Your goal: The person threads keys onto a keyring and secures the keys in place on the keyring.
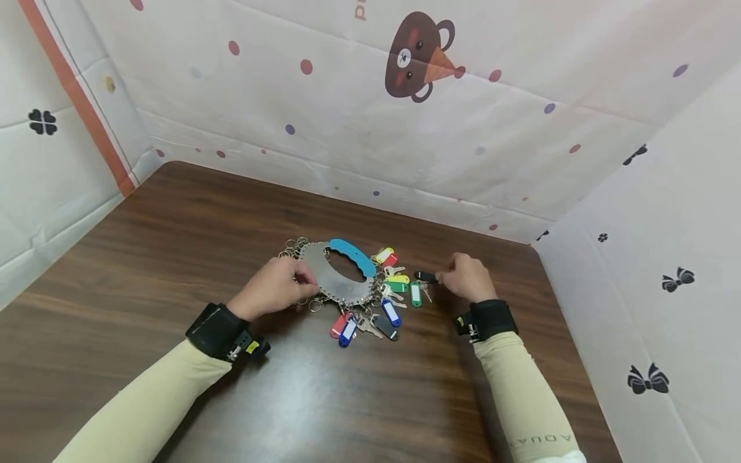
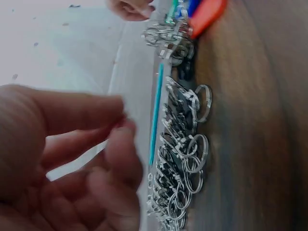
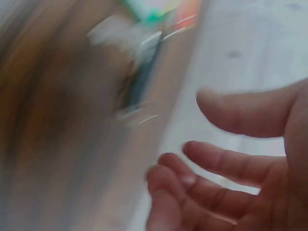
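Note:
A metal key-holder plate (image 1: 338, 280) with a blue handle (image 1: 354, 256) lies on the wooden table, small split rings (image 2: 198, 149) hanging along its edge. Over its left side is my left hand (image 1: 282, 287), fingers curled and thumb meeting the index fingertip; nothing shows between them in the left wrist view. At the right, my right hand (image 1: 467, 278) has thumb and fingers spread apart beside a black key tag (image 1: 425, 276). In the blurred right wrist view the black tag (image 3: 142, 79) lies apart from the fingertips.
Keys with coloured tags cluster round the plate's right side: a yellow tag (image 1: 384, 255), green tag (image 1: 415, 294), blue tag (image 1: 390, 312) and another black tag (image 1: 385, 328). White patterned sheets (image 1: 289, 96) stand behind and beside the brown table (image 1: 278, 399).

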The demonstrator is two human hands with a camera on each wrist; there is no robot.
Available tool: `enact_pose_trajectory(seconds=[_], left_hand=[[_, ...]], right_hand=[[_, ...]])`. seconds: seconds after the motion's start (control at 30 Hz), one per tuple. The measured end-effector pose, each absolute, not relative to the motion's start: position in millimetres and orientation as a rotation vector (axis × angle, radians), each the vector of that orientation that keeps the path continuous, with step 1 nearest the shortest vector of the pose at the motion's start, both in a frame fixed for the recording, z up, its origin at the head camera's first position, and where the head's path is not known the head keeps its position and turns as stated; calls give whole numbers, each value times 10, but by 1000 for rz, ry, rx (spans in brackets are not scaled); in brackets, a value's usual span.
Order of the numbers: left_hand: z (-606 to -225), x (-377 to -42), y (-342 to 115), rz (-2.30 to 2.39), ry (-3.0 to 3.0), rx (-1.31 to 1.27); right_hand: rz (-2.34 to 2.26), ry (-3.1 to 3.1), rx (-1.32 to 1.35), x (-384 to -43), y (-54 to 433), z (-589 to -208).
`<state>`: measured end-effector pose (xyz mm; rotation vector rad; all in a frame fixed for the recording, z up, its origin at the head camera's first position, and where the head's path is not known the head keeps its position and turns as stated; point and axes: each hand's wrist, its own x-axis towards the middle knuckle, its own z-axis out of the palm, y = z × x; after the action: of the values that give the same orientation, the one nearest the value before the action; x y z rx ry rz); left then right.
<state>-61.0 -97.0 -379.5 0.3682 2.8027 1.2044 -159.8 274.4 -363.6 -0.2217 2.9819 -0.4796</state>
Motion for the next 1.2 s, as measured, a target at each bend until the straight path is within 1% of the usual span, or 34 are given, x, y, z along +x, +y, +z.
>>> enact_pose_trajectory(seconds=[0.07,0.17,0.3,0.47,0.57,0.7,0.8,0.93,1.03,1.2], left_hand=[[-3817,-582,-942,1025,2857,432],[-3864,-538,-865,786,2907,485],[-3887,-514,-760,599,2960,488],[-3850,-533,-695,536,2971,487],[-3866,-559,-710,698,2881,534],[-3894,-578,-758,1125,2636,564],[-3902,-586,-787,1428,2398,482],[-3919,-620,-823,1689,2160,373],[-3963,-648,-843,1785,2055,356],[-4042,-684,-846,1893,1966,336]], right_hand=[[-443,2947,-201,-1671,2817,-3742],[-464,2958,-241,-1723,2836,-3857],[-574,3060,-255,-1727,2792,-3850],[-578,3028,-205,-1807,2753,-3795],[-557,2965,-240,-1893,2774,-3852],[-618,2951,-337,-1949,2800,-3904],[-760,2953,-377,-1920,2770,-3883],[-1108,2902,-435,-1762,2576,-3721],[-1329,2762,-551,-1580,2335,-3572],[-1458,2454,-730,-1302,1949,-3503]])
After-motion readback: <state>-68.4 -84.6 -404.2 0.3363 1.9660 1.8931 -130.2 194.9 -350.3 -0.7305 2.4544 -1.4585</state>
